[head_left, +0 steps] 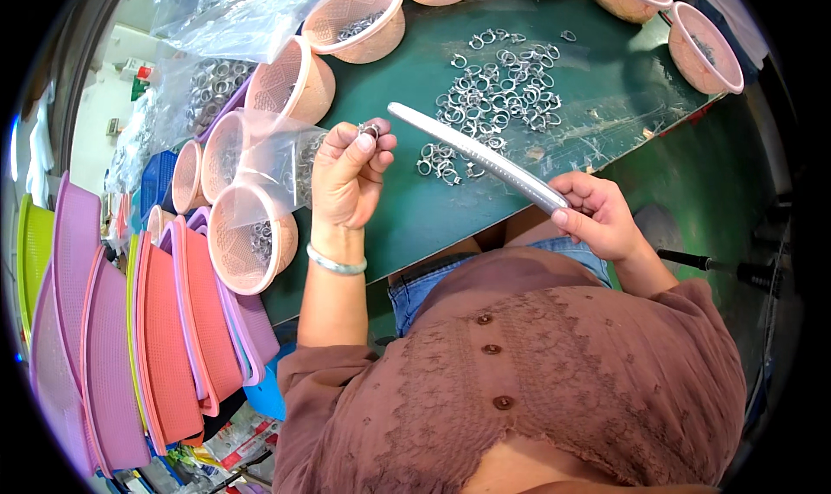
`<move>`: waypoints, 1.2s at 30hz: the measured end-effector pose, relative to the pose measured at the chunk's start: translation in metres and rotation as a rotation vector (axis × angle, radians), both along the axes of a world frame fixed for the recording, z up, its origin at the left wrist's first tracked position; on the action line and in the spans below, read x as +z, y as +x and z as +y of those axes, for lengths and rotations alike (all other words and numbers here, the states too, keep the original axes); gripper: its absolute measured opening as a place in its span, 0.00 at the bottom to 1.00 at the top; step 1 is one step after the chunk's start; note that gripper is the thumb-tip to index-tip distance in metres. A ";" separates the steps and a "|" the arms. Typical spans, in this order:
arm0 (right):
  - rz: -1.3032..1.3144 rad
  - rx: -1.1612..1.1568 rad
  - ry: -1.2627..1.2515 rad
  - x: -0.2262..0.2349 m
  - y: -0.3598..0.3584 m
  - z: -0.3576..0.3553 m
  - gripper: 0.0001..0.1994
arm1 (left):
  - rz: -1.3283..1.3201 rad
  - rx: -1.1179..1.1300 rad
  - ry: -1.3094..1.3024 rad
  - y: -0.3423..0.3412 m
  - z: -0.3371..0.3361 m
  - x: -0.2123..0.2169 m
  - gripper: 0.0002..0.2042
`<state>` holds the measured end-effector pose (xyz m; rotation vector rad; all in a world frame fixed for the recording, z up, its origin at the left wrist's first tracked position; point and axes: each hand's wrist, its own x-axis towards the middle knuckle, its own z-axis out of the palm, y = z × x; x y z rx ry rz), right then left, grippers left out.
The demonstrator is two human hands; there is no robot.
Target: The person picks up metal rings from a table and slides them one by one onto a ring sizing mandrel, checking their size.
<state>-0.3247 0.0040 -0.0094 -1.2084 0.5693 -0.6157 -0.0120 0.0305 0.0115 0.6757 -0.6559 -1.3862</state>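
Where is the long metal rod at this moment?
In the head view, the long metal rod is held at its lower end by the right hand, slanting up-left over the green table, just below the pile of metal rings.

A single view comes from a wide fisheye camera worn on the person's head, looking steeply down over the chest onto the green table [415, 217]. It sits close: the brown blouse [537, 364] fills the near lower part of the frame, and both forearms rise from there. The left hand [346, 178] and the right hand [597, 217] lie near the centre. The far table edge, lined with pink baskets [359, 18], bends along the top rim, and stacked coloured trays [112, 347] curve down the left side. Dark corners frame the round picture.
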 end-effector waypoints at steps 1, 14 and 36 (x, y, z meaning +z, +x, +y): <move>0.013 0.011 0.020 0.007 0.001 0.001 0.12 | -0.011 0.027 -0.018 -0.004 0.003 0.001 0.04; 0.159 0.045 -0.463 0.010 0.013 0.011 0.11 | -0.322 0.073 -0.116 0.001 0.020 -0.003 0.15; 0.207 0.049 -0.519 0.000 0.024 0.016 0.12 | -0.263 -0.015 -0.057 -0.004 0.043 -0.007 0.13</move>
